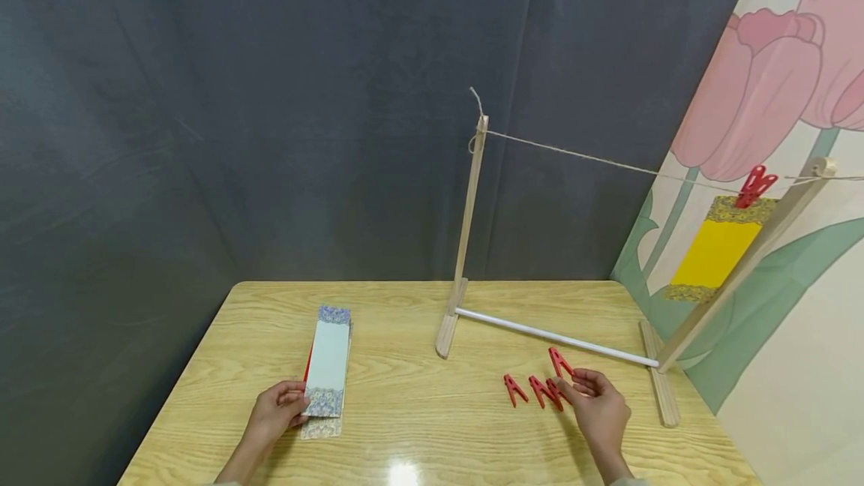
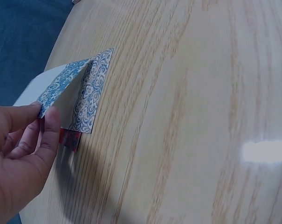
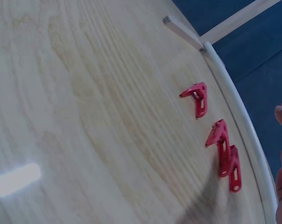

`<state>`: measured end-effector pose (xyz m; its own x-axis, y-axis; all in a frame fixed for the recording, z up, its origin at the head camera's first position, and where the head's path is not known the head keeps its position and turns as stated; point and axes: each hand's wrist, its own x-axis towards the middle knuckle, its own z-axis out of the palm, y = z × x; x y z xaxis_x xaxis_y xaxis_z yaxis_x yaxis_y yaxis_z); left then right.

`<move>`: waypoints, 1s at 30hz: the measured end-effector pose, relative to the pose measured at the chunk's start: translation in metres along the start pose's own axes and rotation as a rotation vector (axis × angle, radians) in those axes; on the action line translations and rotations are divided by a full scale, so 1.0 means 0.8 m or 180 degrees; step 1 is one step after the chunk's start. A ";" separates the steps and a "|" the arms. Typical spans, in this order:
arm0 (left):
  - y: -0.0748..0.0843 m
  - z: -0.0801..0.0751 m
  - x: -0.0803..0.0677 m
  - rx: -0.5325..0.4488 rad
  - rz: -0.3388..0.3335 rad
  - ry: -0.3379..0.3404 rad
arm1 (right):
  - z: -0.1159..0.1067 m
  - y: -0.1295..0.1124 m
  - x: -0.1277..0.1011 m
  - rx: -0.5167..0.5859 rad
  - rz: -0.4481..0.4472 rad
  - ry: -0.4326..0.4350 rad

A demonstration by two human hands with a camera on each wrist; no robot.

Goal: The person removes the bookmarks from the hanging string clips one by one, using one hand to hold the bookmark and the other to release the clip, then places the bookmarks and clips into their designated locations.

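Note:
My left hand (image 1: 292,405) pinches the near end of a pale blue card (image 1: 328,357) with patterned ends, lifting it off a small stack of cards (image 1: 322,427). In the left wrist view the left hand (image 2: 42,114) holds the raised patterned end (image 2: 66,81) above a second patterned card (image 2: 92,93), with a red card (image 2: 69,139) beneath. My right hand (image 1: 582,381) pinches a red clothespin (image 1: 559,361) just above the table. Three more red clothespins (image 1: 514,388) (image 1: 540,390) (image 1: 556,394) lie left of it. In the right wrist view they are the pegs (image 3: 196,98) (image 3: 220,140) (image 3: 234,170).
A wooden frame stands on the light wood table (image 1: 418,433): left post (image 1: 469,231), leaning right post (image 1: 742,268), white rod (image 1: 553,337) along the base. Twine (image 1: 594,160) runs between the posts, and a red peg (image 1: 754,186) holds a yellow card (image 1: 715,250) on it.

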<state>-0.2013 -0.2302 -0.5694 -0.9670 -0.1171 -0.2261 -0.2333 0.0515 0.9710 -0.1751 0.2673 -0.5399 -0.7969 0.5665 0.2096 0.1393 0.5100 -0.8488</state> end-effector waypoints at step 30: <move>-0.012 -0.008 -0.001 0.0810 0.0155 0.0106 | 0.011 0.033 -0.012 -0.0267 0.0175 -0.0077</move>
<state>-0.1973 -0.2372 -0.5782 -0.9749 -0.1406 -0.1729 -0.2088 0.3053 0.9291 -0.1691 0.2695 -0.5685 -0.8005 0.5799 0.1513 0.2312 0.5317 -0.8148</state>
